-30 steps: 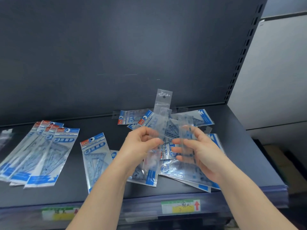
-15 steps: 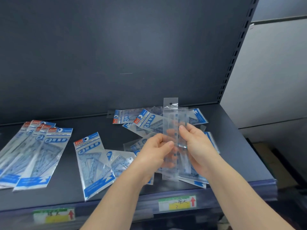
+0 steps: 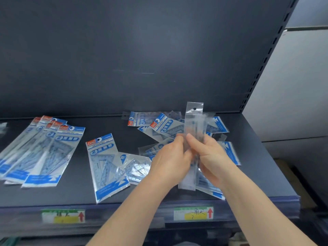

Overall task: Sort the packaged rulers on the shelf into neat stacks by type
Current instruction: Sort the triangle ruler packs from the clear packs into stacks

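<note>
Left hand: the left hand (image 3: 170, 162) has its fingers curled round the left edge of the clear ruler sleeves (image 3: 194, 119), thumb tip up near the right thumb.
Right hand: the right hand (image 3: 215, 157) pinches the same sleeves from the right edge, fingers bent behind them.
Held packs: long, narrow, glossy see-through plastic with a punched hang-hole at the top, held upright between the two hands. At least two layers overlap; the exact count is blurred.
Shelf: the shelf (image 3: 79, 194) is flat, matt dark grey metal, lying under both hands.
Loose pile: the loose pile (image 3: 165, 127) is crinkly blue-and-clear set-square packs lying criss-cross behind and beneath the hands. There are several, partly hidden by the hands and the held sleeves.
Single pack: a single set-square pack (image 3: 106, 166) lies flat just left of the left hand, with triangles visible inside. A smaller pack (image 3: 136, 167) is tucked under its right edge.
Fanned stack: the fanned stack (image 3: 42, 153) lies well to the left of the hands, at least four overlapping packs with red-and-blue headers.
Surroundings: a plain dark back panel (image 3: 142, 50) stands beyond the hands, and a slotted upright (image 3: 266, 59) rises to the right. Two price labels (image 3: 193, 213) with red arrows sit on the front edge below the wrists.
</note>
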